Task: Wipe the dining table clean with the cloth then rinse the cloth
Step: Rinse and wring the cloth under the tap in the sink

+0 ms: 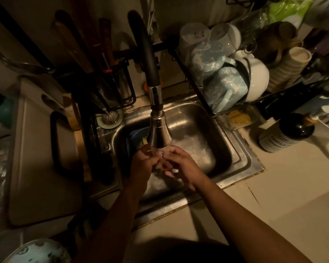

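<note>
Two bare hands meet under running water (153, 153) at the middle of a steel sink (245, 158) set into a pale tiled table (292, 186). The left hand (142, 161) and right hand (181, 166) face each other, fingers curled inward and fingertips touching directly below the flared head of the pull-down faucet (156, 111).

Room is tight. The faucet head hangs just above the knuckles, a black wire dish rack (193, 80) stacked with blue marbled mugs (207, 59) overhangs the sink's right rear corner, and a dark soap bottle (285, 133) lies on the table just right of the rim. A pale board (36, 158) borders the sink on the left. The basin is open to the right of the hands.

The cloth cannot be made out: dim light, glare and the stream blur whatever lies between the fingers, so its position and long axis cannot be told. Whether either grip holds anything cannot be told either. A blue object (136, 134) in the basin is mostly hidden behind the faucet and left hand.
</note>
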